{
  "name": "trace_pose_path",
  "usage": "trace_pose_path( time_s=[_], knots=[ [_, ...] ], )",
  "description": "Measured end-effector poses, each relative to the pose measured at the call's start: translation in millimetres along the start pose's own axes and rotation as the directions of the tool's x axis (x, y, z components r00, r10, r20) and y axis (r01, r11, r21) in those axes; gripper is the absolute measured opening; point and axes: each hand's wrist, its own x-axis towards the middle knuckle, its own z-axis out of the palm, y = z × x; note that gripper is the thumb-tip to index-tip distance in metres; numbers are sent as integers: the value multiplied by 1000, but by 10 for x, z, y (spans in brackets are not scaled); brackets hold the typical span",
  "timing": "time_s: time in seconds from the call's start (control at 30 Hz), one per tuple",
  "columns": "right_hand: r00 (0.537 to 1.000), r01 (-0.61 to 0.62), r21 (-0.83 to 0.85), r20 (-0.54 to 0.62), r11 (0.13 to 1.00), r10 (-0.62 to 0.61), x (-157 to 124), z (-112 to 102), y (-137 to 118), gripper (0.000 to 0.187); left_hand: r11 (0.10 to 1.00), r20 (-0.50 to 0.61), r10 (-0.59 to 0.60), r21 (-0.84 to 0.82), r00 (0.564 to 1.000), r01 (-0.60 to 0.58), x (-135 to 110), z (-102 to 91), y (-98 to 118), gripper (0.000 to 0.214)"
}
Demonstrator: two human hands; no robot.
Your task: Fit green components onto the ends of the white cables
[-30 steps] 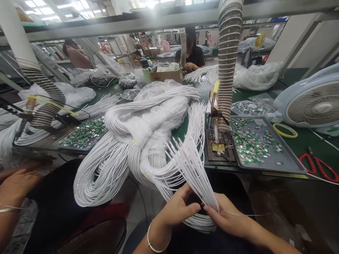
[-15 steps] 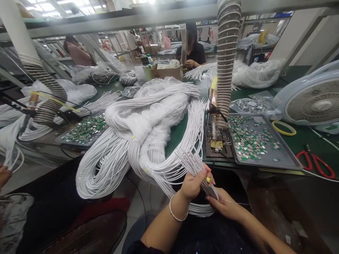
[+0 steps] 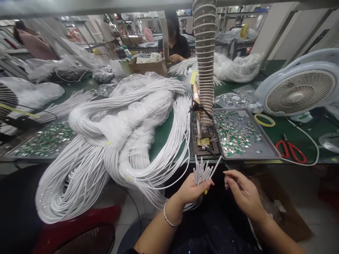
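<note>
My left hand (image 3: 191, 189) is closed round a bunch of white cable ends (image 3: 202, 171) that stick up out of the fist, just in front of the bench edge. A silver bangle sits on that wrist. My right hand (image 3: 242, 193) is a little to the right, apart from the bunch, fingers curled, with a thin pale strand pinched between thumb and fingers. The held cables run back into a large coil of white cables (image 3: 111, 148) that spills over the front of the green bench (image 3: 296, 134).
A grey tray of small green parts (image 3: 238, 135) lies right of a soldering fixture (image 3: 202, 139) under a ribbed hose (image 3: 204, 53). Red scissors (image 3: 290, 150), a yellow tape ring (image 3: 265, 120) and a fan (image 3: 299, 91) are at right. Another parts tray (image 3: 42, 141) at left. A person sits opposite.
My left hand has slid up to grip the cable ends in a tight bunch. My right hand has let go of the bundle and moved right. The view has shifted down and right.
</note>
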Motion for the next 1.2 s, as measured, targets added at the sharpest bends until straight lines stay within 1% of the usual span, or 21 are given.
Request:
trace_pose_path(
  time_s=[0.03, 0.1, 0.17, 0.2, 0.27, 0.37, 0.47, 0.53, 0.6, 0.63, 0.7, 0.77, 0.87, 0.93, 1.0, 1.1, 1.2],
  knots=[
    [999, -32, 12, -36, 999, 33, 39, -4, -51, 20, 999, 32, -12, 44, 999, 10, 8, 9, 20, 39],
    [996, -65, 34, -66, 997, 67, 123, 9, -134, 23, 989, 98, -34, 145, 995, 19, 23, 25, 44, 42],
    [997, -51, 29, -60, 998, 53, 198, 34, -186, 21, 977, 139, -41, 211, 989, 11, 32, 36, 35, 44],
    [998, -37, 22, -51, 999, 38, 227, 47, -199, 20, 978, 136, -43, 209, 990, 14, 36, 40, 17, 44],
    [999, -14, 2, -38, 1000, 14, 265, 72, -205, 18, 986, 82, -56, 164, 995, 42, 45, 49, -36, 46],
    [1000, 25, -32, -12, 999, -26, 287, 118, -190, 15, 995, -48, -89, 42, 995, 91, 68, 71, -94, 47],
    [994, 70, -48, 91, 996, -66, 290, 180, -174, 16, 998, -114, -51, -31, 992, 48, 94, 102, -62, 43],
    [985, 88, -48, 154, 995, -80, 286, 215, -160, 19, 1000, -111, -1, 7, 994, 2, 102, 119, -6, 40],
    [978, 123, -41, 175, 992, -114, 278, 225, -143, 18, 995, -106, 42, 98, 993, -31, 100, 128, 47, 39],
    [975, 144, -34, 177, 989, -136, 272, 219, -135, 17, 988, -122, 58, 146, 991, -40, 96, 129, 66, 37],
    [969, 175, -14, 182, 984, -170, 259, 187, -125, 19, 975, -182, 81, 217, 980, -40, 82, 123, 85, 33],
    [960, 181, 7, 217, 983, -179, 244, 143, -133, 24, 971, -266, 84, 239, 960, -19, 66, 111, 87, 31],
    [926, 169, 36, 336, 985, -172, 225, 87, -178, 26, 972, -344, 73, 236, 936, 11, 43, 89, 95, 31],
    [897, 163, 42, 409, 986, -166, 221, 68, -218, 25, 963, -335, 94, 268, 938, -1, 31, 80, 114, 30],
    [884, 157, 36, 440, 987, -156, 225, 61, -253, 25, 946, -273, 133, 320, 953, -40, 24, 75, 138, 26],
    [883, 145, 42, 445, 988, -149, 234, 57, -274, 25, 915, -200, 181, 393, 963, -90, 23, 71, 152, 23],
    [893, 100, 107, 428, 989, -137, 224, 61, -244, 26, 897, -224, 186, 436, 957, -72, 24, 62, 139, 24]
  ],
)
